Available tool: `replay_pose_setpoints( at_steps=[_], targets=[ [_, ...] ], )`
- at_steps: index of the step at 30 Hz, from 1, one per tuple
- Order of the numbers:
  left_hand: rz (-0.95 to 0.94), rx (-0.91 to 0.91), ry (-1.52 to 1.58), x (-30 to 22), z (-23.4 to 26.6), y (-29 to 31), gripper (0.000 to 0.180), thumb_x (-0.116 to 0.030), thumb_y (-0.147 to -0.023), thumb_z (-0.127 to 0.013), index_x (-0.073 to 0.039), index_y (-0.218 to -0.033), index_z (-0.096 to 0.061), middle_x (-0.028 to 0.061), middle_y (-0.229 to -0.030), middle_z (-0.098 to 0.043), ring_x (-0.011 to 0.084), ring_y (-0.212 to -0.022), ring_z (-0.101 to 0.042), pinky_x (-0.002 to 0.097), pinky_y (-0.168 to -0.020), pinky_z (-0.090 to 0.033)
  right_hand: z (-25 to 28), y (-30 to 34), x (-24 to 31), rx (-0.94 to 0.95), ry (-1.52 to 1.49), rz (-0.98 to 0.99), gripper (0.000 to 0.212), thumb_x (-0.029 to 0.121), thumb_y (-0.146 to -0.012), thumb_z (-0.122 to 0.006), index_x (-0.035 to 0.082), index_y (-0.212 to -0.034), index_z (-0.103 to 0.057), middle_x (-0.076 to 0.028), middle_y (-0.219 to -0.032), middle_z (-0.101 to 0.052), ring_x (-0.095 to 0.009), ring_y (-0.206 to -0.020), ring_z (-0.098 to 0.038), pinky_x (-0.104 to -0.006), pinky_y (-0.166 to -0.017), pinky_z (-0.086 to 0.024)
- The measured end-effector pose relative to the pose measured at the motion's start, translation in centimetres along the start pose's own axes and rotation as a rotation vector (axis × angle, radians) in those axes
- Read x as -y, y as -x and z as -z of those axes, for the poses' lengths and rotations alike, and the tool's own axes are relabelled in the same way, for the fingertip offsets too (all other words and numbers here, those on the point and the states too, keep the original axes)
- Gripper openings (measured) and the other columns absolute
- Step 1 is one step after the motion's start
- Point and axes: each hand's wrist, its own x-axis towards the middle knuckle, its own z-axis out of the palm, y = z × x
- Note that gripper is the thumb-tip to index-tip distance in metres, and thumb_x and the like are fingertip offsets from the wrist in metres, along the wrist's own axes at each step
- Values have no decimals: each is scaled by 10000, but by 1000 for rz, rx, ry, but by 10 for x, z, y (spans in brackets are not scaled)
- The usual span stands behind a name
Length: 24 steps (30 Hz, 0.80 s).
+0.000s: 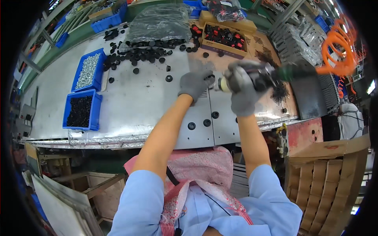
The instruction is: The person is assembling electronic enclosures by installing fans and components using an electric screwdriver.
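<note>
My left hand [193, 84], in a grey glove, is closed at the fingertips by a small dark round part [210, 80] over the metal panel. My right hand [243, 86], gloved too, wraps round an air screwdriver [263, 76] held nearly level and blurred by motion. Its pale front end points left, toward my left fingertips. From its rear runs a coiled orange air hose [334, 59]. Below my hands lies a grey sheet-metal panel [197, 135] with slots and small holes. On its near part sit black round rubber feet [207, 122].
To the left, one blue bin [97, 84] holds silvery hardware and another blue bin [97, 114] holds black screws. Loose black feet [136, 59] are scattered behind, by a clear plastic bag [159, 23]. A cardboard box [225, 50] contains black and red parts. Divided cardboard [315, 188] stands lower right.
</note>
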Motion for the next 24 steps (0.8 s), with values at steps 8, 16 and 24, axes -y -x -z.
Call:
replay_pose_setpoints(
  at_steps=[8,16,24],
  targets=[
    [563,-113,1664,16,20,16,482,-436,-969,-422,-40,-1234,-492,85,-1003,-576,167,-819,-571,257,-652,-487,26,76,85,249,125,115,284,72,-778,-555,52,-1033,-431,-149,-859,-548,-208,-704,-550,-375,-658,-502],
    [357,139,1638,-23,37,98,272,-191,-980,-411,-7,-1170,-476,173,-1121,-596,290,-1001,-615,306,-776,-563,14,93,110,160,-11,115,304,83,-794,-585,56,-1047,-418,-168,-870,-551,-218,-701,-544,-428,-676,-513],
    [489,599,2038,-35,40,130,261,-284,-996,-404,-46,-1092,-454,94,-994,-575,116,-702,-558,175,-448,-430,13,95,119,253,68,308,305,145,-762,-498,54,-1051,-459,-160,-834,-553,-220,-684,-535,-409,-675,-456]
  ],
)
